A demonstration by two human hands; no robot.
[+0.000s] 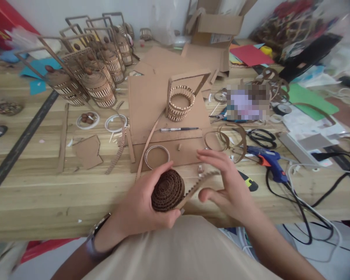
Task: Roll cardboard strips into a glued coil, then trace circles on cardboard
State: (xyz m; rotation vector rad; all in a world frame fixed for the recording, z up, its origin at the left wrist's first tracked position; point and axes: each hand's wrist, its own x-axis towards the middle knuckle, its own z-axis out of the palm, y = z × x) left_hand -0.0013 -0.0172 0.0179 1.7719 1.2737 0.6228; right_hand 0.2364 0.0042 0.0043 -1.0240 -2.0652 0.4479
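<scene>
My left hand is wrapped round a tightly wound coil of brown corrugated cardboard strip, held just above the table's near edge. The strip's loose tail sticks out to the right, ridged side up. Around the tail's end my right hand is open, thumb and fingers apart; whether it touches the tail I cannot tell. Beyond the coil a white ring lies on cardboard. Farther back stands a small round basket of light sticks with a square cardboard handle. A pen lies before it.
Several finished lidded baskets with handles crowd the back left. On the right are a blue glue gun with its cord, black scissors, a yellow-black cutter and loose cardboard strips. An open box stands behind.
</scene>
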